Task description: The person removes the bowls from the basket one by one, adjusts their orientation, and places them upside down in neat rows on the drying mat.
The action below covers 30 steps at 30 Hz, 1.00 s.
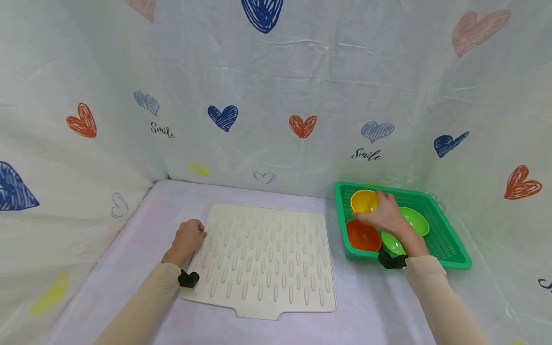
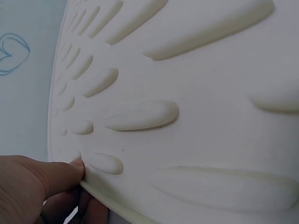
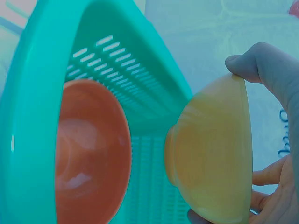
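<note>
My right hand (image 1: pixel 383 213) grips a yellow bowl (image 1: pixel 363 200) by its rim, the thumb at one side and the fingers at the other. In the right wrist view the yellow bowl (image 3: pixel 212 149) is above the basket's slotted floor, beside an orange bowl (image 3: pixel 93 149). Along the left edge of a cream ribbed mat (image 1: pixel 267 258), my left hand (image 1: pixel 188 239) pinches that edge. The left wrist view has its thumb (image 2: pixel 65 176) on top of the mat (image 2: pixel 210 135) and the fingers curled below.
A green slotted basket (image 1: pixel 448 235) stands at the table's right. In it are the orange bowl (image 1: pixel 363 235), a green bowl (image 1: pixel 415 220) and another green piece (image 1: pixel 391 243) partly behind my right wrist. A heart-printed sheet (image 1: pixel 267 86) hangs behind the table (image 1: pixel 185 191).
</note>
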### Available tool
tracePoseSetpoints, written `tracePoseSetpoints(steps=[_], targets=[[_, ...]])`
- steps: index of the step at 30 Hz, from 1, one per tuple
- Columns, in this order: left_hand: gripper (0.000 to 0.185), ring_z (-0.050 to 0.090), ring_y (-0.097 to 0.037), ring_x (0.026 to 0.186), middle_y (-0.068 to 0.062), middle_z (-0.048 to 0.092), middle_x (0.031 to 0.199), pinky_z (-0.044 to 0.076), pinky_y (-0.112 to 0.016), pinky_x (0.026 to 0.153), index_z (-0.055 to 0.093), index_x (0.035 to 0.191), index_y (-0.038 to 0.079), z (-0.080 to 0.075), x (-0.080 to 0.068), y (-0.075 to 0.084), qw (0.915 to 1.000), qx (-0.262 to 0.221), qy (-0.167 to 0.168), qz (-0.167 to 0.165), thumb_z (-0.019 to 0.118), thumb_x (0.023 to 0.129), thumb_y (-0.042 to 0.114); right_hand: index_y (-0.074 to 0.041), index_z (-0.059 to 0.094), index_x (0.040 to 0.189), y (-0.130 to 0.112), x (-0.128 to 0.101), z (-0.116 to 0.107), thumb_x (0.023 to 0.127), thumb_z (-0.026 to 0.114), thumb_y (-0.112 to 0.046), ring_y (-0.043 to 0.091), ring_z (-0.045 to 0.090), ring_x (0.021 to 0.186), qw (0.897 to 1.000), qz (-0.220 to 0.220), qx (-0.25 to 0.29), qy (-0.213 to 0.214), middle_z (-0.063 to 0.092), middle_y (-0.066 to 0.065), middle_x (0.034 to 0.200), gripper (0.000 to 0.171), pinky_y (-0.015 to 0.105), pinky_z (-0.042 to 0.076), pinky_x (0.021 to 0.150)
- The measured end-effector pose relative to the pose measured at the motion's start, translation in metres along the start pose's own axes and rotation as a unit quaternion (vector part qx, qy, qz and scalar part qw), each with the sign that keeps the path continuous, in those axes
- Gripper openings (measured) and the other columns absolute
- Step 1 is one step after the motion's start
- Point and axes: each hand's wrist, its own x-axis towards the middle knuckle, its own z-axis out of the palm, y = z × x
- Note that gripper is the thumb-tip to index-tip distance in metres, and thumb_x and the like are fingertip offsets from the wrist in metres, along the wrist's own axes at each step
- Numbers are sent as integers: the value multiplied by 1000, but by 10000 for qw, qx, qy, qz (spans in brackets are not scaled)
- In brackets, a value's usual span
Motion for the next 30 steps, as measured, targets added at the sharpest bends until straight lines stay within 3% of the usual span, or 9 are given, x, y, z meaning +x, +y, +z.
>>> tracePoseSetpoints(steps=[7,19,30], targets=[[18,69,-32,79,-29,69,100,58,-43,67,67,104,-12,0,1,-3,9999,-56,74,42,64,98,6,11,17,158,-13,-9,2,84,75,-52,48,52,110,9997,-178,127,70,23,42,154,114,58,59,86],[14,67,-24,68,-24,69,89,56,-37,60,67,95,-9,2,0,-2,9998,-98,152,69,65,97,5,8,15,160,-32,-20,6,84,76,-52,51,48,122,9994,-286,211,38,21,38,159,115,67,53,95],[16,65,-24,67,-22,70,86,56,-39,60,69,94,-8,5,-3,-3,9993,-262,265,48,64,98,7,5,16,161,-52,-29,12,81,79,-47,50,44,128,9985,-473,267,62,21,32,162,114,67,51,97]])
